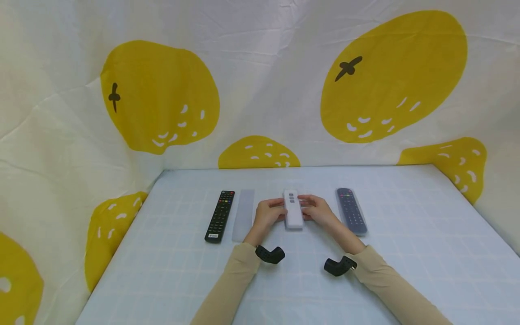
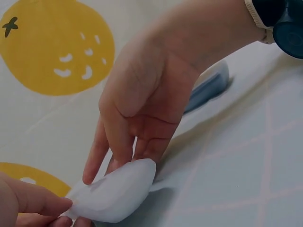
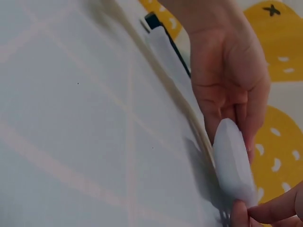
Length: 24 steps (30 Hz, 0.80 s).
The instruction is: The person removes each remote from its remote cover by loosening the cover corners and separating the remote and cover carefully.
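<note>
One slim white remote control (image 1: 293,213), oblong with rounded ends, takes centre stage, three small grey buttons showing at its far end. It's gripped from both sides! The left hand (image 1: 268,214) pinches its left edge, and the right hand (image 1: 318,211) pinches its right edge, so two hands are grasping this single remote. Below it spreads one pale blue tabletop (image 1: 300,289) with faint grid lines; whether the white remote touches that surface, I cannot tell.

Over to the left of the white remote, past the left hand, comes one flat, pale translucent strip (image 1: 243,212), and farther left again, one long black remote control (image 1: 220,216) with rows of buttons, lying at a slant. Now to the right of the white remote, beyond the right hand: one dark slate-grey remote control (image 1: 351,211) with rounded corners and a pale rim. That makes three remotes and one strip!

Nearer the person than the white remote, two black wrist-worn devices (image 1: 270,255), one per wrist, and two long beige sleeves (image 1: 227,284). And behind the white remote rises a wrinkled white sheet (image 1: 272,81) printed with yellow fruit shapes (image 1: 170,99), six of them in the head view, some cut off.
</note>
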Each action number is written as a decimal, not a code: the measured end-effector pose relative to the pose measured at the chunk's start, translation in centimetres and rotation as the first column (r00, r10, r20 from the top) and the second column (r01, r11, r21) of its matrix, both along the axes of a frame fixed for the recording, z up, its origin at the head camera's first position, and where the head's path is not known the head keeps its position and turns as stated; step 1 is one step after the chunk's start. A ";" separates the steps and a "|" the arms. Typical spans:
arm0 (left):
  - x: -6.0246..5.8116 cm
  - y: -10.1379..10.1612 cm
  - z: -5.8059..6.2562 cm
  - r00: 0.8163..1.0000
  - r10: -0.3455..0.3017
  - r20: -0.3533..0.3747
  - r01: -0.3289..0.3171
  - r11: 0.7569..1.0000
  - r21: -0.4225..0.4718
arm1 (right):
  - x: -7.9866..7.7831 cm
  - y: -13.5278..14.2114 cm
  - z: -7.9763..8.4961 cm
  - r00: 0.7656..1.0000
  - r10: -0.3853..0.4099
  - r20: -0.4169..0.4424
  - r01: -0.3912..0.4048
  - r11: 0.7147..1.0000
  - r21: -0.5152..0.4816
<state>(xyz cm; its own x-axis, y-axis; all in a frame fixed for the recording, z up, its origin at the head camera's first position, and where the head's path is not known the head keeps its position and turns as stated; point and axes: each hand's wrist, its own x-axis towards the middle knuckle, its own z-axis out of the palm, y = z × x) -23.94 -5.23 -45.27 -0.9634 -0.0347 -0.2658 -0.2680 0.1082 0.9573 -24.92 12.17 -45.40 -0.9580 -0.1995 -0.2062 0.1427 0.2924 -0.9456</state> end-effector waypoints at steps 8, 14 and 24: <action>0.0 -0.4 0.3 1.000 -0.016 -0.020 0.015 1.000 -0.021 | 0.3 0.4 0.1 0.999 0.031 0.033 -0.030 0.999 -0.031; 0.3 -0.7 0.2 1.000 0.006 -0.030 -0.007 0.999 -0.052 | 0.7 0.7 0.2 0.997 0.072 -0.005 -0.072 0.996 -0.060; 0.7 -0.7 0.4 0.999 -0.026 -0.037 0.027 0.999 0.033 | 0.9 0.8 0.2 0.997 0.069 0.022 -0.065 0.990 -0.123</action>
<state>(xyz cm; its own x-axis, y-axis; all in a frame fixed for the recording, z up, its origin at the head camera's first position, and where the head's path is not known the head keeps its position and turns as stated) -23.28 -5.92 -44.86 -0.9729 -0.0010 -0.2311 -0.2304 0.0823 0.9696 -24.06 12.95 -45.20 -0.9362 -0.2881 -0.2011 0.1517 0.1848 -0.9710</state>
